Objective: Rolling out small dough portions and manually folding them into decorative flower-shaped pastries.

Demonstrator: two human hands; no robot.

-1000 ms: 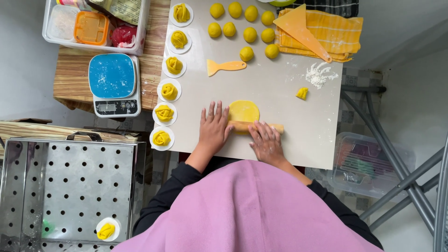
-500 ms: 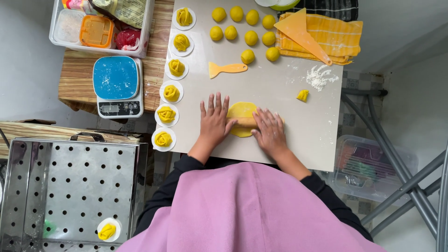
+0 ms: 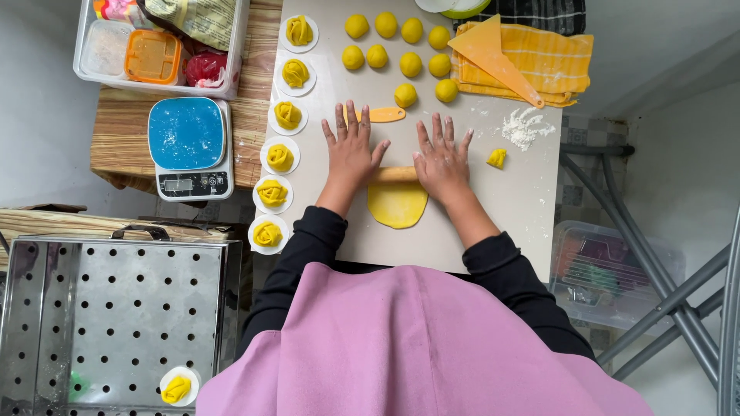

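Observation:
My left hand (image 3: pixel 351 146) and my right hand (image 3: pixel 442 156) press flat, fingers spread, on a wooden rolling pin (image 3: pixel 395 175) that lies crosswise on the pale work board (image 3: pixel 501 216). Just on my side of the pin lies a flattened oval of yellow dough (image 3: pixel 398 204). Several yellow dough balls (image 3: pixel 401 46) sit at the far end of the board. A small orange scraper (image 3: pixel 384 115) lies between my hands, beyond the pin. Down the board's left edge runs a row of shaped yellow buns on white paper rounds (image 3: pixel 279 158).
A blue-topped kitchen scale (image 3: pixel 187 146) stands on a wooden stool left of the board. A perforated steel steamer tray (image 3: pixel 108 323) at lower left holds one bun (image 3: pixel 176 387). An orange triangular scraper (image 3: pixel 493 58) lies on a yellow cloth; flour (image 3: pixel 523 127) and a dough scrap (image 3: pixel 497 158) lie right.
My hands have pushed the rolling pin away from me across the dough. The dough, half under the pin before, now shows flatter and longer on my side of it.

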